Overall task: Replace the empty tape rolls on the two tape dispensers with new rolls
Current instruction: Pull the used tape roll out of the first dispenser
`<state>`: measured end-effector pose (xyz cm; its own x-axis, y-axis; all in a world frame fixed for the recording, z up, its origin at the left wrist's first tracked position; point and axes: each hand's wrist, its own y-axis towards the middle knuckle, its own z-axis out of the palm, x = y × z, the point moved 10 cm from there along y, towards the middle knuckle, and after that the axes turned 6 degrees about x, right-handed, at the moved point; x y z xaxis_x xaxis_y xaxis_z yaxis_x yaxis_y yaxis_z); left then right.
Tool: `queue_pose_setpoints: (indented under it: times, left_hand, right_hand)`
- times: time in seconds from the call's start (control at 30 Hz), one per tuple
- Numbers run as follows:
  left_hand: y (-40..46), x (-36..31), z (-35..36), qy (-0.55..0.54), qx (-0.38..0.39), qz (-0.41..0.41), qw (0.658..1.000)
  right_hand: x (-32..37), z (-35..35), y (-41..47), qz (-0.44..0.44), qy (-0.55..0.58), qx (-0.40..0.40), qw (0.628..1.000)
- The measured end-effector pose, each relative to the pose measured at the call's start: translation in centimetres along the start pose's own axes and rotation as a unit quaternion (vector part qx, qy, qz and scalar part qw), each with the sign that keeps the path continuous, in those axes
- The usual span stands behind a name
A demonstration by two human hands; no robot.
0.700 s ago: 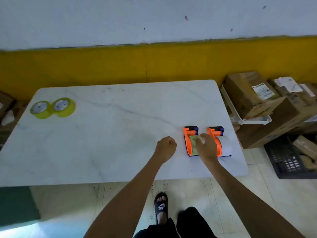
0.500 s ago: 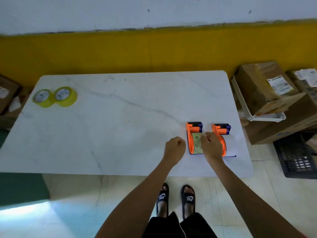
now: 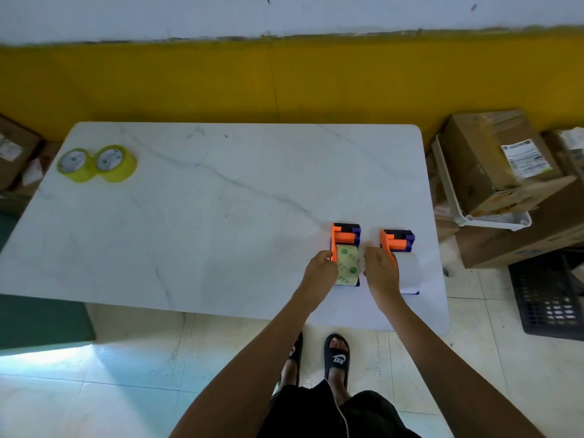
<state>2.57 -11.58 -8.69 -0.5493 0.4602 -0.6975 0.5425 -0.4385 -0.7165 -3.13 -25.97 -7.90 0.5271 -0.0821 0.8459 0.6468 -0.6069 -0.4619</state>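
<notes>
Two orange and blue tape dispensers stand side by side near the table's front right. The left dispenser [image 3: 345, 236] carries a nearly bare roll [image 3: 347, 268] with green marks. The right dispenser [image 3: 398, 240] carries a white core [image 3: 410, 269]. My left hand [image 3: 319, 270] is curled against the left dispenser's left side. My right hand [image 3: 379, 269] sits between the two dispensers, fingers bent down at the left dispenser's right side and covering the right dispenser's orange plate. Two new yellow tape rolls [image 3: 74, 164] [image 3: 115, 162] lie touching each other at the table's far left.
The white marble table [image 3: 221, 216] runs to a yellow and white wall. Cardboard boxes [image 3: 493, 162] and a white tray [image 3: 458, 213] are stacked right of the table, with a black crate [image 3: 550, 295] on the floor. More boxes [image 3: 12, 150] sit at the far left.
My left hand moved right from the bare table up against the left dispenser. My right hand slid off the top of the left roll into the gap between the dispensers.
</notes>
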Motion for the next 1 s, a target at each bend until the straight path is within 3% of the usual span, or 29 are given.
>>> queue_pose_setpoints:
  times: [0.73,1.0]
  left_hand:
    - [0.2,-3.1,-0.5,-0.045,-0.029,-0.015,0.998]
    - [0.5,-1.6,-1.0,0.003,-0.044,-0.03,0.999]
  right_hand:
    - [2.8,0.2,0.3,-0.066,-0.084,0.016,0.994]
    - [2.8,-4.0,0.2,-0.052,-0.113,-0.103,0.987]
